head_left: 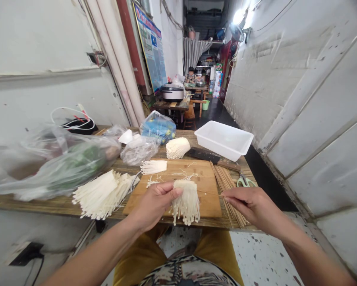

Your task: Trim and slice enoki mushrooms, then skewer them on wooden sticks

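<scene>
My left hand (159, 200) pinches a flat bunch of enoki mushrooms (186, 200) by its upper left edge, stems up and caps hanging down. The bunch hangs over the front part of a wooden cutting board (206, 204). To the right, my right hand (249, 204) is closed on the end of a thin wooden skewer (209, 193), which runs left toward the bunch. Whether its tip has entered the mushrooms I cannot tell. A small enoki portion (154, 167) and loose strands lie on the board. Beside its left edge rests a larger enoki pile (103, 194).
Loose skewers (226, 186), green-handled scissors (245, 182) and a cleaver (205, 155) lie right of and behind the board. Behind are a white plastic tub (224, 139), another enoki bundle (177, 147) and a blue bag (159, 127). Clear bags (68, 163) cover the table's left. A person (191, 77) sits far back.
</scene>
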The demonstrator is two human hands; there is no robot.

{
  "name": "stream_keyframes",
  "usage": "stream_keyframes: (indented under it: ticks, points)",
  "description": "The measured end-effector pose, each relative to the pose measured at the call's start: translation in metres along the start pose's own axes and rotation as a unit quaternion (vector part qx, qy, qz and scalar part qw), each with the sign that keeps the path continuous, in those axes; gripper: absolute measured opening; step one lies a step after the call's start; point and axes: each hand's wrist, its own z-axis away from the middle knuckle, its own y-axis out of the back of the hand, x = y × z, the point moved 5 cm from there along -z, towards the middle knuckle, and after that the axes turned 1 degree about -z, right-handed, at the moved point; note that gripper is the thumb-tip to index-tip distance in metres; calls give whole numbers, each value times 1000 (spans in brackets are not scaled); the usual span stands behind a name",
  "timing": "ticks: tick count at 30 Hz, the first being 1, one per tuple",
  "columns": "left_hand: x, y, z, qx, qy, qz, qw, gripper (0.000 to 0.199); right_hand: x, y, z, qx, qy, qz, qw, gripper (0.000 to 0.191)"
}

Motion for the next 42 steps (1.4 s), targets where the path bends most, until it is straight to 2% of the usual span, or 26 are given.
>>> stream_keyframes:
  ticks: [9,21,28,32,35,37,38,40,42]
  points:
    - [-1,-2,1,-6,11,8,1000,37,4,-3,-4,-2,-14,-49,999,22]
    - [-1,-2,0,-7,4,18,1000,37,1,-9,-13,14,11,-62,998,21]
    - [-7,-9,-2,-11,9,6,1000,36,-9,-21,-28,6,9,-98,995,20]
    - [-9,-13,-10,-30,7,-5,1000,40,-6,-33,-39,10,-25,-138,990,19]
    - [-7,2,-16,-2,-35,-38,999,63,7,-43,-42,38,-79,-191,978,20]
    - [-3,26,-17,65,-88,-103,989,74,17,-50,-41,67,-118,-238,962,22]
    - [-2,40,-16,109,-117,-153,975,72,22,-54,-39,81,-137,-259,953,23]
    - [-1,69,-15,186,-168,-272,929,56,31,-61,-34,100,-173,-284,938,26]
    - [-5,88,-17,209,-212,-382,875,40,36,-66,-29,109,-196,-292,930,31]
